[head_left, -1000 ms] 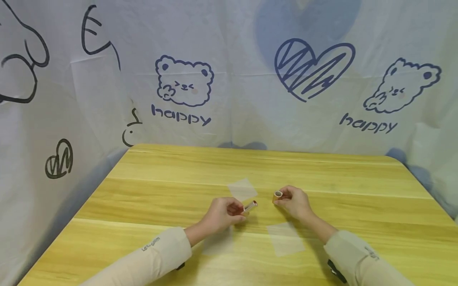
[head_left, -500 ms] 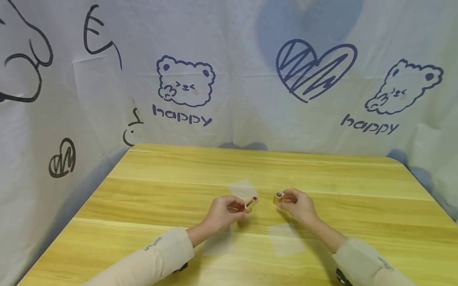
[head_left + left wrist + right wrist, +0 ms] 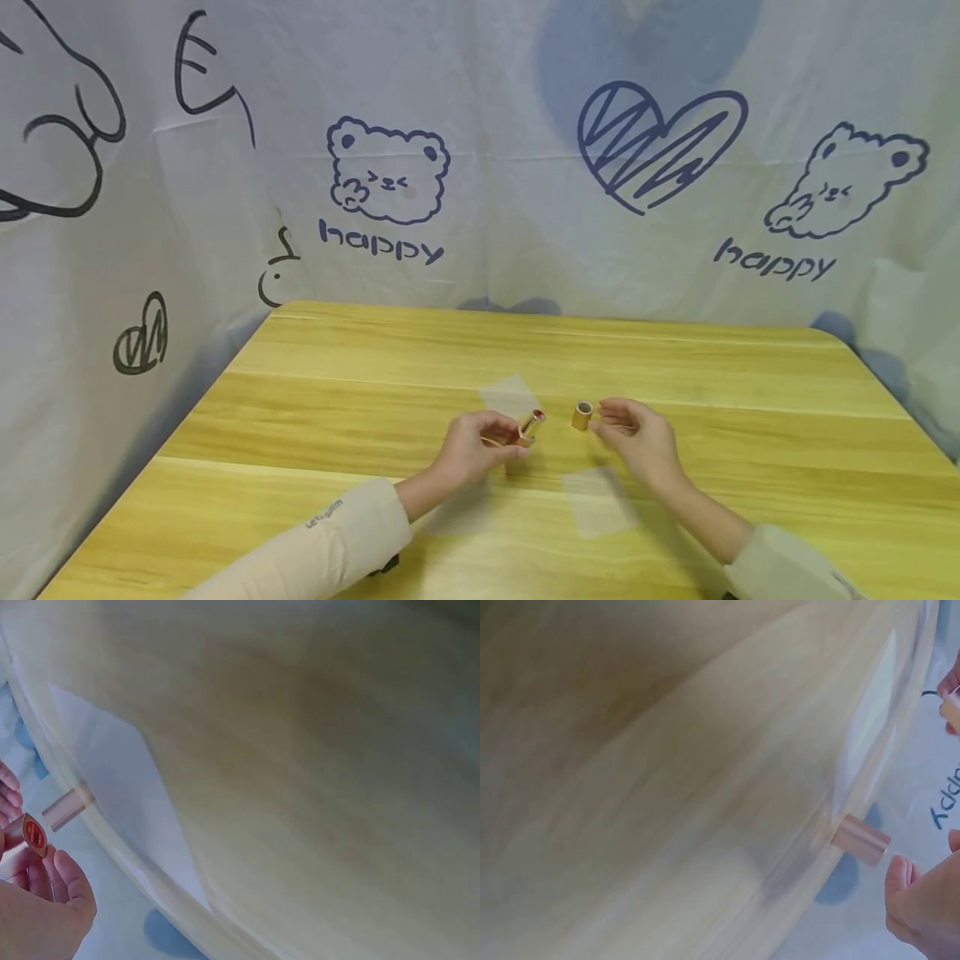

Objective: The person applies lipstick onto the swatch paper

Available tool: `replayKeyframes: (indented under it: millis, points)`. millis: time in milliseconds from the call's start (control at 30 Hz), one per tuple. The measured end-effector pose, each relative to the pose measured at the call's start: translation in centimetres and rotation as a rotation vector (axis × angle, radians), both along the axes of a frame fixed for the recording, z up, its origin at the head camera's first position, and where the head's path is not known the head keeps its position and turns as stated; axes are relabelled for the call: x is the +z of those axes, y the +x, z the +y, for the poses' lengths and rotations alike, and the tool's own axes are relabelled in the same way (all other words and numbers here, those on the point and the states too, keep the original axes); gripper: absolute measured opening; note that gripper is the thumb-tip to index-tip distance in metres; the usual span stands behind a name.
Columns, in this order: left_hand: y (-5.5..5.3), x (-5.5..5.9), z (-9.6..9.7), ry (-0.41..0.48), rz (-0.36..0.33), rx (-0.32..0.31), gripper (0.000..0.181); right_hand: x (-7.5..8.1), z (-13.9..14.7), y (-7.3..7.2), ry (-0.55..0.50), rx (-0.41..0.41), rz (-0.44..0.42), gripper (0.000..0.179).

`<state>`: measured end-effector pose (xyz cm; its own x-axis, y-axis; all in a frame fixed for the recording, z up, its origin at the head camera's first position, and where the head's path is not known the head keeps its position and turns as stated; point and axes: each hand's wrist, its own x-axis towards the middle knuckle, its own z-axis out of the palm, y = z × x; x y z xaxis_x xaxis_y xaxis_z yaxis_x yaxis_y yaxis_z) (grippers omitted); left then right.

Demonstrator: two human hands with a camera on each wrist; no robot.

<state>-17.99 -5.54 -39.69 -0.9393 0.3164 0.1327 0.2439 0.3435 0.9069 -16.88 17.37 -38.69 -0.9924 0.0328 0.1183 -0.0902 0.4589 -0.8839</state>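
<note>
My left hand (image 3: 472, 450) pinches a lipstick (image 3: 532, 427) by its base, the inner tube tilted up and to the right. A red label shows on the underside of that lipstick (image 3: 34, 834) in the left wrist view. The gold lipstick cap (image 3: 582, 417) stands upright on the table with its hollow end up. Just right of it is my right hand (image 3: 647, 437), fingers loosely bent and holding nothing. In the right wrist view a small gap separates the fingertips from the cap (image 3: 861, 840).
Several thin whitish squares lie on the wooden table (image 3: 360, 350): one square (image 3: 508, 392) behind the left hand, another square (image 3: 600, 502) nearer the front, and one square (image 3: 459, 510) partly under the left forearm. A drawn-on cloth (image 3: 517, 233) hangs behind the table.
My right hand has let go of the cap and drawn back to the right; the cap stays standing. My left hand has shifted slightly right, with the lipstick tilted a little more upright.
</note>
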Motion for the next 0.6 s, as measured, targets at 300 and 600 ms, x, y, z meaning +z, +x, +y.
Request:
replayKeyframes:
  millis: [300, 600]
  points:
    - [0.5, 0.1, 0.8, 0.032, -0.058, 0.006, 0.025, 0.3, -1.7, 1.1, -0.115, 0.099, 0.042, 0.032]
    - [1.1, 0.4, 1.3, 0.047, -0.067, -0.005, 0.026, 0.4, -3.5, 1.6, -0.162, 0.114, -0.006, 0.029]
